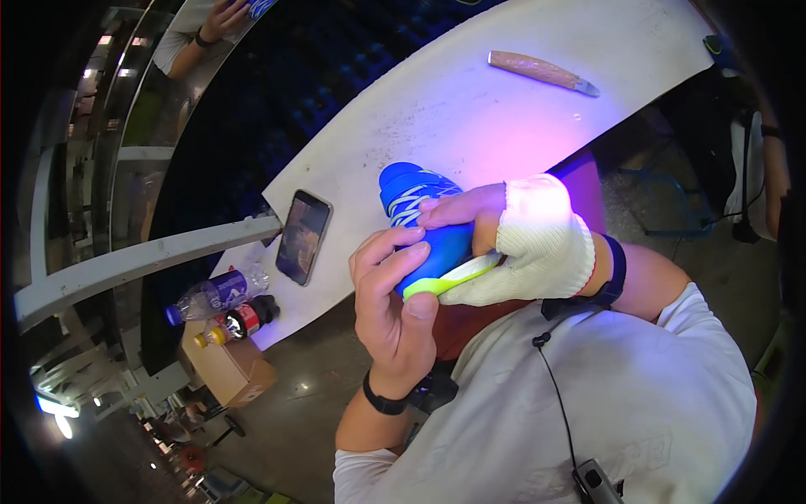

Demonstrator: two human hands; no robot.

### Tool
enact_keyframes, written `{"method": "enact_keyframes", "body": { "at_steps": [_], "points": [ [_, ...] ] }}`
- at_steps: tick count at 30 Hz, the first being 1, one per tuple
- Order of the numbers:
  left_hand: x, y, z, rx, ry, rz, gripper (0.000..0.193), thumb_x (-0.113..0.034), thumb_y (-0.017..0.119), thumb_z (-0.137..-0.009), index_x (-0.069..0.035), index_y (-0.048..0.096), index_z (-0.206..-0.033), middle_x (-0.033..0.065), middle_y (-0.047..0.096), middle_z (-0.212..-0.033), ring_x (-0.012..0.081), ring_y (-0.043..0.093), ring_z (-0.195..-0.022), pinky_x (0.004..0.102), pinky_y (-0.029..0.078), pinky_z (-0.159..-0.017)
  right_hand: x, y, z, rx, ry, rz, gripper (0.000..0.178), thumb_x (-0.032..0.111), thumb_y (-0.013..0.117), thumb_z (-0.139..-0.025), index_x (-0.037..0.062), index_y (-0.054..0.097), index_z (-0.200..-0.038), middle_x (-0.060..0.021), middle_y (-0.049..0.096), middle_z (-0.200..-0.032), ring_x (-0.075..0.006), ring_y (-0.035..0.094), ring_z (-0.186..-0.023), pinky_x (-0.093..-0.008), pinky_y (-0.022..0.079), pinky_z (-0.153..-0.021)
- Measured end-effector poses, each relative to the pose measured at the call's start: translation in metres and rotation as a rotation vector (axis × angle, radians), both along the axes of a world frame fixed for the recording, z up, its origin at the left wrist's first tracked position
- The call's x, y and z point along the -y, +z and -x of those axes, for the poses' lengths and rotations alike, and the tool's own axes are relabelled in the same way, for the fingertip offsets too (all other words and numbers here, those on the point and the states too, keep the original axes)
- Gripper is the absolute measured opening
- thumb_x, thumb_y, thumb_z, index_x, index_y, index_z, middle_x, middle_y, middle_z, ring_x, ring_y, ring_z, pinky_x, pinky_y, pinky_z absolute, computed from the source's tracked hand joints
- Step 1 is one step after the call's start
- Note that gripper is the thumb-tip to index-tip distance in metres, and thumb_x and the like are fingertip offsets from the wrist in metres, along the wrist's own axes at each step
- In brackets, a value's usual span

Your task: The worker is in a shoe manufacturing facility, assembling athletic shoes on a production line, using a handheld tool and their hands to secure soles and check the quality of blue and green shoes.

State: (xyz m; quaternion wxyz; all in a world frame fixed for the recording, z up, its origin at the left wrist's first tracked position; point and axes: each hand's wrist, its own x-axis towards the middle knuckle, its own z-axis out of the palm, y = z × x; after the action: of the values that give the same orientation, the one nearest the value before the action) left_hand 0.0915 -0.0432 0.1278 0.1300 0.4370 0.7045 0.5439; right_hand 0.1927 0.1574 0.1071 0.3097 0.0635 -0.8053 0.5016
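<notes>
I hold a blue sports shoe (447,245) with pale laces and a bright yellow-green sole edge (430,286) between both hands, in front of my chest. My left hand (383,307) is bare; its fingers wrap round the near end, with the thumb on the sole edge. On my right hand (541,244) is a white knitted glove that leaves fingers bare. Those fingers press on the blue upper from the right, beside the laces. A whitish strip (474,267) runs along the sole under my right hand; I cannot make out whether it belongs to the shoe.
A wooden-handled knife (541,70) lies on the pale worktable (420,109), under purple light. To the left are a phone (304,237), a metal bar (151,262), a clear bottle (220,290) and a dark bottle (239,321). Below them stands a cardboard box (228,367).
</notes>
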Motion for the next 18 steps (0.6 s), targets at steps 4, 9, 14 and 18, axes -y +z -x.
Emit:
{"method": "enact_keyframes", "body": {
  "at_steps": [4,9,14,18],
  "points": [
    [-0.006,-0.008,-0.012,0.206,0.216,-0.267,0.036,-0.038,0.051,-0.112,-0.004,0.057,-0.124,0.0284,0.060,-0.138,0.0359,0.058,-0.131,0.0527,0.043,-0.116,0.007,-0.026,0.005,0.006,-0.092,-0.041,0.046,0.028,0.099,-0.069,0.0117,0.059,-0.081,-0.0152,0.071,-0.130,-0.0336,0.074,-0.101,-0.0421,0.061,-0.080],
    [0.015,0.018,0.007,0.268,0.160,-0.075,0.035,-0.038,0.064,-0.108,-0.004,0.059,-0.114,0.0263,0.074,-0.122,0.0448,0.056,-0.138,0.0585,0.036,-0.121,0.006,-0.043,0.011,-0.037,-0.080,-0.262,0.036,0.026,0.091,-0.071,0.0118,0.067,-0.093,-0.0134,0.069,-0.120,-0.0326,0.068,-0.092,-0.0442,0.057,-0.075],
    [0.025,0.019,0.031,-0.112,-0.060,0.146,0.075,-0.046,0.097,-0.061,-0.002,0.066,-0.113,0.0213,0.076,-0.124,0.0486,0.061,-0.134,0.0548,0.050,-0.112,0.003,-0.045,0.024,-0.088,0.024,-0.294,0.036,0.025,0.092,-0.066,0.0131,0.067,-0.089,-0.0120,0.069,-0.108,-0.0317,0.066,-0.086,-0.0444,0.055,-0.068],
    [0.037,0.003,0.029,-0.172,-0.016,0.114,0.064,-0.029,0.102,-0.065,-0.002,0.066,-0.111,0.0215,0.078,-0.117,0.0481,0.066,-0.127,0.0578,0.050,-0.112,0.004,-0.049,0.030,-0.078,0.025,-0.239,0.045,0.036,0.093,-0.065,0.0106,0.063,-0.087,-0.0164,0.067,-0.111,-0.0354,0.067,-0.092,-0.0469,0.055,-0.074]
  ]
}}
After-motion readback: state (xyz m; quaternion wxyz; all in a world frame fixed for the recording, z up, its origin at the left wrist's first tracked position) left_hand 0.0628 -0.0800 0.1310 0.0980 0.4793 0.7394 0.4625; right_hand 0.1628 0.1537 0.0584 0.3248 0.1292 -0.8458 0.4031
